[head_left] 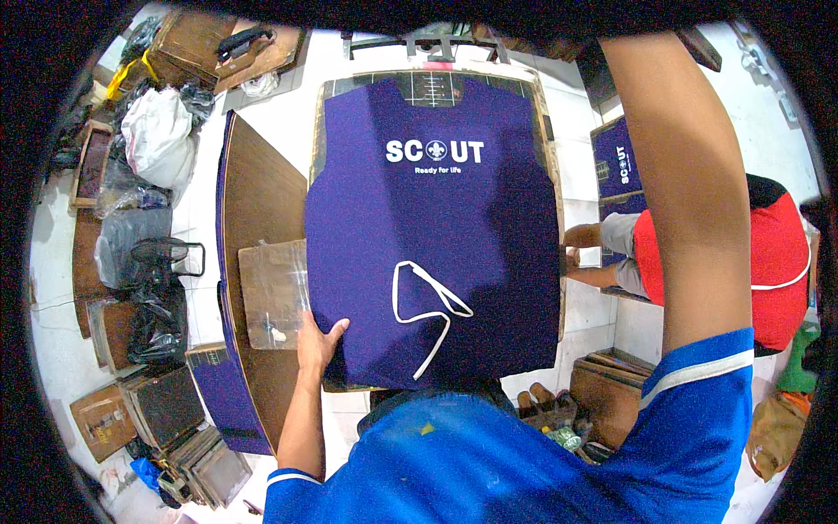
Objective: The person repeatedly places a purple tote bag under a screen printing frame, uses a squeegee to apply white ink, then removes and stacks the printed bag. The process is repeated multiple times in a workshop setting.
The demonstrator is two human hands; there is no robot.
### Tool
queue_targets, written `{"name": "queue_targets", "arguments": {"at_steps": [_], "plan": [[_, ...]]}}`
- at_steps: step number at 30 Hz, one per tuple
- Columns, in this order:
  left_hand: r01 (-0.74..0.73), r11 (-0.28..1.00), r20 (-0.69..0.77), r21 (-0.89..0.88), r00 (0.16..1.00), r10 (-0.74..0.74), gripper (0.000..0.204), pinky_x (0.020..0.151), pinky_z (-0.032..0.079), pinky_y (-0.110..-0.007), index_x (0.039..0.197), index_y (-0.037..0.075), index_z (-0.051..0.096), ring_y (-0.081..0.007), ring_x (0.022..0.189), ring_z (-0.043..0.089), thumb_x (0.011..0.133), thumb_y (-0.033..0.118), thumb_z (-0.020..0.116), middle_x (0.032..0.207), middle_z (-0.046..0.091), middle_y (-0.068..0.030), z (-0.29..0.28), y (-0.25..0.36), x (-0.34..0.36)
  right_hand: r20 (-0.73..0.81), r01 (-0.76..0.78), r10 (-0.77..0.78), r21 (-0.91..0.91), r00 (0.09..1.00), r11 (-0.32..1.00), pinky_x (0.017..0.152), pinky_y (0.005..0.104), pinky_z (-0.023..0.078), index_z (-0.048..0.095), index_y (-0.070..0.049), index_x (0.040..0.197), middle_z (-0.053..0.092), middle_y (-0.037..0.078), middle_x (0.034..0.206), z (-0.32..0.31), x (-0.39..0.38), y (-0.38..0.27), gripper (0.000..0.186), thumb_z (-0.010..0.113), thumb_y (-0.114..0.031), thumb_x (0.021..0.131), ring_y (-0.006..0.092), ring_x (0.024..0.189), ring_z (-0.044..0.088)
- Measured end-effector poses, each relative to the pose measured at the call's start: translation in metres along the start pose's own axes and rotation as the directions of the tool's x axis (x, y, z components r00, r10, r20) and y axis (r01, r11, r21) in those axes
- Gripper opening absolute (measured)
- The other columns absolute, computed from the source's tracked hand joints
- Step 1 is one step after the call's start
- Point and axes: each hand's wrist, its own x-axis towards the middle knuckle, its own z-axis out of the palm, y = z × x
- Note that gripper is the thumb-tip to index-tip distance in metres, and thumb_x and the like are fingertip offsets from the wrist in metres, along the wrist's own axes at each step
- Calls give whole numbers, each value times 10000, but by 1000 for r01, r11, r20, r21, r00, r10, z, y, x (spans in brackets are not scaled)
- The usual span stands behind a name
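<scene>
While the purple shirt (432,236) is lying stretched flat over a board (543,113), printed chest facing up, the left hand (316,343) is pressing on its lower left corner with fingers spread, seemingly keeping the cloth smooth and square. The right arm is reaching up past the top edge; that hand is hidden, so its state cannot be told. A loose white cord (429,307) is resting on the shirt. A co-worker in red (768,262) is working at a neighbouring board.

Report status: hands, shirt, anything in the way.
Left hand flat on purple shirt, lower left edge. Right hand out of view, arm raised. White loop lies on shirt.
</scene>
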Motion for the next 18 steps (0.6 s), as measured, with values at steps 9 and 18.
{"name": "queue_targets", "arguments": {"at_steps": [9,18], "plan": [[68,994,43,91,996,-72,872,993,543,-540,1336,-63,526,-519,1130,685,798,509,905,1183,703,-363,0,-1,6,-22,7,-6,14,1000,1000,652,411,507,641,-82,602,682,108,654,-3,4,-1,828,727,-901,688,243,620,659],[-16,998,63,58,998,12,915,958,550,-544,1320,-79,497,-513,1088,696,819,599,852,1142,707,-360,5,-9,18,-61,-38,37,-14,997,999,652,404,499,621,-80,566,634,79,590,-10,7,-4,792,759,-847,711,209,603,642]]}}
